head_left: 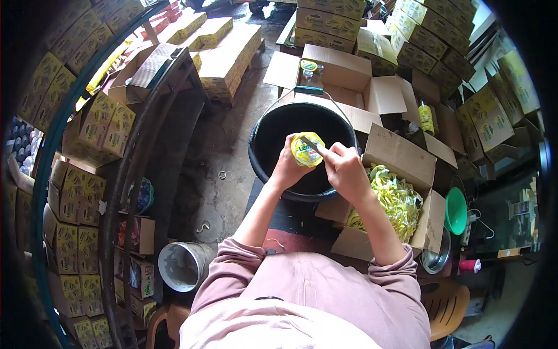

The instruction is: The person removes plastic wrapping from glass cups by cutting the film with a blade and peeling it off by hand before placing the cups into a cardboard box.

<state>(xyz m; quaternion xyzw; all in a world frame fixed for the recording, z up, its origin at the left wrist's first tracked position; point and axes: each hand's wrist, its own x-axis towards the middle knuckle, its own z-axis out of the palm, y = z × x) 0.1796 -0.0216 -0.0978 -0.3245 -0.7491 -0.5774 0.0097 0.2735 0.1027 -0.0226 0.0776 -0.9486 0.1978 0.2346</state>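
My left hand (289, 163) is closed around a sealed cup (307, 152) with a yellow and green printed lid, which faces up at me. In my right hand (347, 168) is a small dark knife (314, 145), its blade lying across the lid. Both hands are above the mouth of a large black bucket (264, 142) with a wire handle. The bucket's inside looks dark, and I cannot make out what it holds. The sides of the cup are mostly hidden by my left fingers.
At my right, an open carton (429, 224) holds a heap of yellow-green film scraps (395, 200). Another open carton (343, 61) with clear cups (311, 72) stands beyond the bucket. A green bowl (456, 212) is far right; a grey pail (183, 266) stands left on the floor.
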